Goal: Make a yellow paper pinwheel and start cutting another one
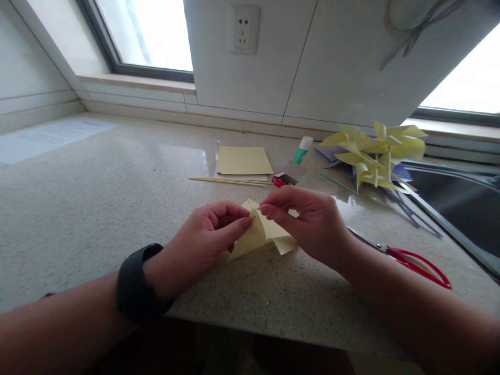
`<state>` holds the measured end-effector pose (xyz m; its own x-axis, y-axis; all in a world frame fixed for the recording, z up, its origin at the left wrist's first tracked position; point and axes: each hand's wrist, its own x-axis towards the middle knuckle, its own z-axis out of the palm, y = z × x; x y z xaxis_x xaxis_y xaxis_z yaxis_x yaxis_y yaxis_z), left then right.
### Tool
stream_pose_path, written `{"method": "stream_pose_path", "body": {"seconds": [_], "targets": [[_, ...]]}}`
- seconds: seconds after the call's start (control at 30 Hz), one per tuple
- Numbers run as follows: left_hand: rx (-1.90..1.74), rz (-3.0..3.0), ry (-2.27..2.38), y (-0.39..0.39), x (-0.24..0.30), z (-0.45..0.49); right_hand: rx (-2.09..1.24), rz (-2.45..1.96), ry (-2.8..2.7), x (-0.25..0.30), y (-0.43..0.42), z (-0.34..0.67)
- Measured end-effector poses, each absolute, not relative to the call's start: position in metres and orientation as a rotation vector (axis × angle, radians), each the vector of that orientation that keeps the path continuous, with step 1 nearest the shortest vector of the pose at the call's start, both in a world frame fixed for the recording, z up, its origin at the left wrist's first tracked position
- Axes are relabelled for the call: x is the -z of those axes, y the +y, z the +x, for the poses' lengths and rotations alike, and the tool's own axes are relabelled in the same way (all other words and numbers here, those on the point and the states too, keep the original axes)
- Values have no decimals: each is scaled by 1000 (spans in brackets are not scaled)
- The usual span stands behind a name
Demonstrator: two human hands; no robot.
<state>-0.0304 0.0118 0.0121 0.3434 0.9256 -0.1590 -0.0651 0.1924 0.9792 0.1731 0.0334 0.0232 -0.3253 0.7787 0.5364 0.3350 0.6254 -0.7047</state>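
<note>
Close to the counter's front edge, a sheet of pale yellow paper (250, 239) with folded or cut flaps lies between my hands. My left hand (213, 229) pinches a raised part of it between thumb and fingers. From the other side, my right hand (308, 216) has thumb and forefinger closed together at the paper's upper middle. A tiny pale tip shows at those right fingertips, too small to name. Part of the paper is hidden behind both hands. Red-handled scissors (394, 252) lie just right of my right wrist, blades partly covered by the forearm.
Behind the hands are thin wooden sticks (230, 181), a stack of yellow paper (244, 160), a small red and black box (284, 179) and a glue stick (303, 149). Yellow and purple paper pinwheels (377, 153) lie beside the sink (461, 208). A printed sheet (54, 136) rests far left.
</note>
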Motion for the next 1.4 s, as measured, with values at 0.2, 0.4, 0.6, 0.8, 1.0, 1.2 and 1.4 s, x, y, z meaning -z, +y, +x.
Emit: {"method": "stream_pose_path", "body": {"seconds": [0.2, 0.4, 0.6, 0.8, 1.0, 1.2, 1.4], "targets": [[-866, 1150, 973, 12, -14, -29, -526, -820, -1970, -23, 34, 170], [-874, 1188, 965, 12, -15, -29, -527, -779, -2014, -24, 34, 171], [-883, 1174, 945, 11, -13, -31, -529, -767, -2028, -24, 35, 171], [-868, 1178, 935, 11, -13, -31, -485, -752, -2061, -23, 35, 172], [-868, 1183, 921, 12, -11, -32, -407, -701, -2105, -22, 35, 174], [-879, 1190, 924, 13, -9, -32, -236, -680, -2185, -23, 36, 177], [-885, 1195, 968, 12, -13, -30, -81, -626, -2276, -26, 36, 181]]}}
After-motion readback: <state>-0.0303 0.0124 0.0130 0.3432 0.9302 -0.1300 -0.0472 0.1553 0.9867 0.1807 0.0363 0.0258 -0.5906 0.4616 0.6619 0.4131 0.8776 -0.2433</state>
